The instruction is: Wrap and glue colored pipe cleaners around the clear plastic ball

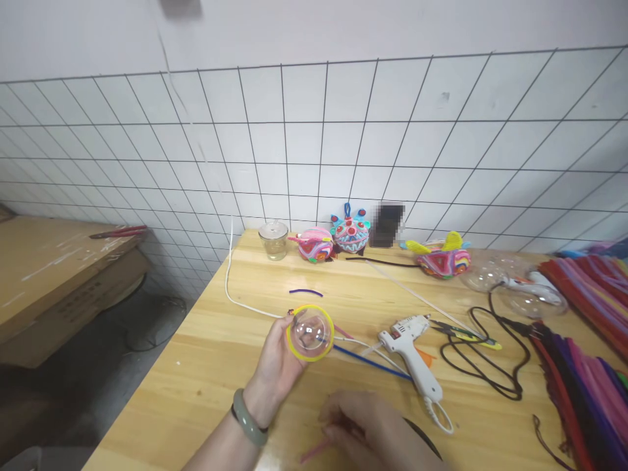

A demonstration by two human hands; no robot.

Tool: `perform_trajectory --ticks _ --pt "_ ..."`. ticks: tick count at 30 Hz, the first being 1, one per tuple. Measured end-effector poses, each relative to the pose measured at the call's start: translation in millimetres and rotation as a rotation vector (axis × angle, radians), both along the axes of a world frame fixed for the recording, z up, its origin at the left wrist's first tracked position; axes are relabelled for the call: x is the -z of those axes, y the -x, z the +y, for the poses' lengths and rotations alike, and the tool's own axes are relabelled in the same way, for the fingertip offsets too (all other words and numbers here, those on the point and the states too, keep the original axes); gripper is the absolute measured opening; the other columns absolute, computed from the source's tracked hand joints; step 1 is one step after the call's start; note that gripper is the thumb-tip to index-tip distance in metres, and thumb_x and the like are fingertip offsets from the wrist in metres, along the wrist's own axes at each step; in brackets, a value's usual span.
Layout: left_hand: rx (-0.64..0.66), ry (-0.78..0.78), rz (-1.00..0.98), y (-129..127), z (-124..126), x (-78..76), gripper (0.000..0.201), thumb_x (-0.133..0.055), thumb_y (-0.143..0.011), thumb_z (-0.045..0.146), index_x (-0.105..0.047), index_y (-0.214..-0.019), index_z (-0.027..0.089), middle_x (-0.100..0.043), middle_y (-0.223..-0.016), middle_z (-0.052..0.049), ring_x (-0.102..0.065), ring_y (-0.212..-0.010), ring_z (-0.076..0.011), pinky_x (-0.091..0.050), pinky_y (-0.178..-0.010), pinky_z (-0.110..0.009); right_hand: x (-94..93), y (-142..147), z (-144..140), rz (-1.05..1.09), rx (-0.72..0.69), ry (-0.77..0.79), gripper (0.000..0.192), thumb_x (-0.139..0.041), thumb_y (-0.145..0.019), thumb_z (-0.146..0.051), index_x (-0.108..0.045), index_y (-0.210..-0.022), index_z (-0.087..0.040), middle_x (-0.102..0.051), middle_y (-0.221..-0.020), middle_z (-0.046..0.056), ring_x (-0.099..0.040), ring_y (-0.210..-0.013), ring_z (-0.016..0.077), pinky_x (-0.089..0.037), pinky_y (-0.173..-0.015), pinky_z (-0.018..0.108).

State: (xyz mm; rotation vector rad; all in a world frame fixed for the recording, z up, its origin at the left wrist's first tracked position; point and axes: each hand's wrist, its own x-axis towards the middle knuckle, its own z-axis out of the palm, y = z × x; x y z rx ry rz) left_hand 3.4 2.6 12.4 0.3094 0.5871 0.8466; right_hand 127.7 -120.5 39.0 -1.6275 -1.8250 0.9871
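My left hand (280, 356), with a grey-green bangle on its wrist, grips a clear plastic dome (311, 332) whose rim is edged in yellow. The dome is above the table, its round side toward me. Lower and to the right, my right hand (360, 422) is somewhat blurred, its fingers pinched on a pink pipe cleaner (314, 451). A white hot glue gun (412, 353) lies on its side right of the dome. Between them, a blue pipe cleaner (373, 363) rests on the wood, and a short purple piece (305, 292) lies behind the dome.
Along the wall stand a lidded glass (273, 241), a pink fish-like ornament (315, 245), a blue ornament (350, 234), a phone (387, 226) and another colourful ornament (444, 260). Clear plastic shells (532, 301), a looped black cable (483, 373) and pipe cleaner bundles (589, 386) occupy the right side.
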Motion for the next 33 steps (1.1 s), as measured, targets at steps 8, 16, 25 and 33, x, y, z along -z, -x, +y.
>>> perform_trajectory --ticks 8,16,25,33 --pt "0.027 -0.021 0.009 1 1 0.2 0.017 -0.056 -0.082 0.025 -0.066 -0.088 0.014 -0.075 -0.079 -0.008 -0.07 -0.077 -0.0236 -0.052 -0.082 -0.041 16.5 6 5 -0.101 -0.219 -0.102 0.037 -0.071 -0.069 -0.002 -0.072 -0.099 -0.022 -0.076 -0.094 0.005 -0.074 -0.074 0.0179 -0.057 -0.066 0.02" --pt "-0.034 -0.187 0.11 -4 -11 0.9 0.03 -0.073 -0.073 0.023 -0.062 -0.1 0.017 -0.071 -0.085 -0.004 -0.066 -0.08 -0.0196 -0.049 -0.072 -0.029 -13.6 -16 14 -0.207 -0.015 -0.289 0.035 -0.051 -0.09 -0.016 -0.061 -0.122 -0.021 -0.073 -0.1 0.01 -0.071 -0.089 0.0228 -0.058 -0.077 0.033" --pt "0.012 -0.334 0.23 -5 -19 -2.5 0.043 -0.079 -0.068 0.031 -0.059 -0.105 0.021 -0.065 -0.091 -0.003 -0.063 -0.088 -0.0204 -0.051 -0.077 -0.031 -3.9 -16 21 -0.4 0.057 -0.427 0.04 -0.039 -0.096 -0.021 -0.051 -0.134 -0.014 -0.077 -0.088 0.013 -0.073 -0.074 0.027 -0.058 -0.059 0.034" --pt "-0.003 -0.285 0.24 -5 -16 -2.3 0.047 -0.08 -0.065 0.034 -0.058 -0.104 0.021 -0.064 -0.084 -0.001 -0.063 -0.08 -0.0178 -0.049 -0.071 -0.029 -13.2 -13 20 -0.29 -0.078 -0.43 0.037 -0.043 -0.094 -0.017 -0.057 -0.128 -0.02 -0.075 -0.095 0.011 -0.072 -0.079 0.0228 -0.056 -0.065 0.029"
